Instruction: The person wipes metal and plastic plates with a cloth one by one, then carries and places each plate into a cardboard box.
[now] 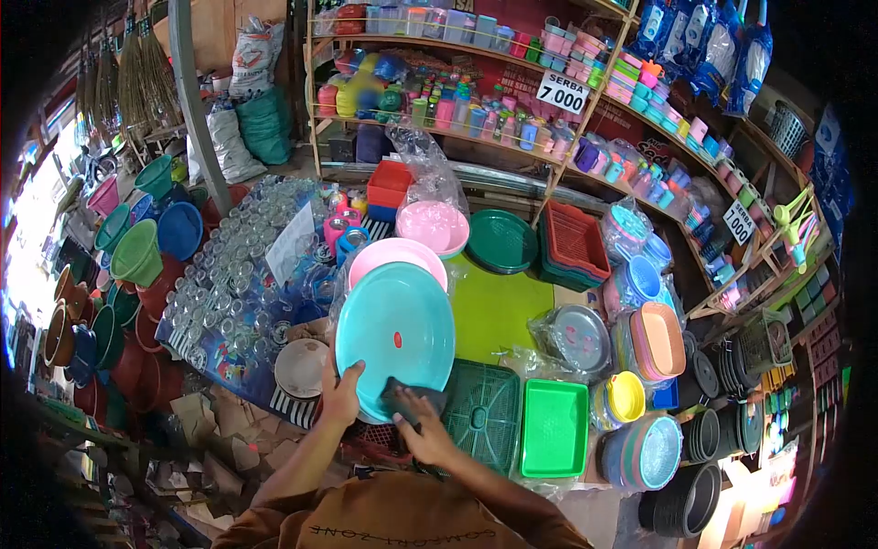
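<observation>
A large light-blue plastic basin [395, 311] with a small red sticker is tilted up in front of me. My left hand [342, 393] grips its lower left rim, thumb over the edge. In my right hand [423, 432] is a dark cloth [402, 395], pressed against the basin's lower right edge. Part of the cloth is hidden beneath my fingers. Behind the blue basin shows the rim of a pink basin [402, 250]. A white bowl [302, 366] stands left of my left hand, and a dark green basket [476, 412] lies to the right of my right hand.
Rows of glass jars [238, 247] cover the left side of the table. A bright green tray [554, 428], a dark green basin [502, 241] and red trays [574, 238] lie right. Stacked basins [646, 453] line the right edge. Shelves of cups [457, 110] stand behind.
</observation>
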Motion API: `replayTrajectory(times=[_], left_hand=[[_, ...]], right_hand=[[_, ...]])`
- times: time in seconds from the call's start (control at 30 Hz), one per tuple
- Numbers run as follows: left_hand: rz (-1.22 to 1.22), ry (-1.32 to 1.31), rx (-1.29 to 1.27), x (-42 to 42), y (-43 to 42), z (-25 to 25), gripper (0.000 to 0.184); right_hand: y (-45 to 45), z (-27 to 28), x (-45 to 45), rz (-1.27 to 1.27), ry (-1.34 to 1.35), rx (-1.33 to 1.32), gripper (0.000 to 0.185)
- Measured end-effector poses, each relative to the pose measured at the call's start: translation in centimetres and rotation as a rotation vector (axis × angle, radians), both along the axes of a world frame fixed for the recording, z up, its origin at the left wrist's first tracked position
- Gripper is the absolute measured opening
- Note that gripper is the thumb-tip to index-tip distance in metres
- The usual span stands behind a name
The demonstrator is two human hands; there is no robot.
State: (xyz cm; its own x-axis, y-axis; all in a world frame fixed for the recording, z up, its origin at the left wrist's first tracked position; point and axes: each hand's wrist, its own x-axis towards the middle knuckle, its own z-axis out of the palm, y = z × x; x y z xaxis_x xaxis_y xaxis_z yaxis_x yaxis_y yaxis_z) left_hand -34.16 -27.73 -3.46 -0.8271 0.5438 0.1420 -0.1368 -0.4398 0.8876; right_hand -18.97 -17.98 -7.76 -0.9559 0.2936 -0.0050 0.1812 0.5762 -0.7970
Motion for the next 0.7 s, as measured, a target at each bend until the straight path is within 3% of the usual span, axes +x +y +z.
replayTrajectory(times=[0.07,0.17,0.2,0.23,0.27,0.33,0.37,0.4,0.47,0.5,0.57,0.6,0.67,0.7], left_hand=[[0.036,0.035,-0.092,1.2,0.3,1.0,0.052],[0.031,0.008,-0.21,2.0,0.4,-2.3,0.05],[0.023,-0.153,-0.136,2.5,0.4,-2.7,0.05],[0.017,-0.311,-0.06,2.6,0.5,-2.9,0.049],[0.017,-0.309,-0.06,2.6,0.4,-2.9,0.049],[0.145,-0.358,-0.076,2.3,-0.2,-2.6,0.048],[0.156,-0.396,-0.01,2.1,-0.5,-2.3,0.047],[0.131,-0.369,-0.009,1.7,-1.2,-2.2,0.048],[0.134,-0.358,-0.036,2.0,-1.7,-2.0,0.048],[0.128,-0.36,-0.039,2.4,-1.8,-2.0,0.048],[0.009,-0.136,-0.142,3.7,-1.6,-1.7,0.049],[-0.03,0.058,-0.122,4.5,-1.3,0.0,0.051],[-0.071,0.238,-0.172,5.0,-1.1,-2.5,0.053],[-0.123,0.143,-0.148,6.0,-0.8,-0.4,0.056]], right_hand=[[-1.2,2.1,-1.1,0.041,0.081,-0.144,0.056],[-1.4,2.9,-2.9,0.108,0.222,-0.441,0.055],[-1.2,3.0,-3.2,0.142,0.29,-0.591,0.055],[-0.9,3.6,-3.0,0.165,0.253,-0.566,0.053],[-0.6,3.5,-2.4,0.166,0.254,-0.566,0.053],[0.1,3.2,-0.8,0.245,0.033,-0.317,0.049],[0.6,3.7,0.0,0.305,-0.006,-0.05,0.05],[1.4,3.4,1.1,0.304,-0.012,-0.055,0.05],[3.0,2.0,2.8,0.188,-0.288,0.373,0.053],[3.9,1.6,3.3,0.182,-0.292,0.37,0.053],[5.7,0.7,3.7,0.087,-0.425,0.639,0.058],[6.5,-0.4,3.6,0.078,-0.426,0.637,0.058],[7.9,-2.7,3.3,-0.226,-0.144,0.734,0.062],[8.3,-2.5,2.6,-0.28,-0.177,0.625,0.064]])
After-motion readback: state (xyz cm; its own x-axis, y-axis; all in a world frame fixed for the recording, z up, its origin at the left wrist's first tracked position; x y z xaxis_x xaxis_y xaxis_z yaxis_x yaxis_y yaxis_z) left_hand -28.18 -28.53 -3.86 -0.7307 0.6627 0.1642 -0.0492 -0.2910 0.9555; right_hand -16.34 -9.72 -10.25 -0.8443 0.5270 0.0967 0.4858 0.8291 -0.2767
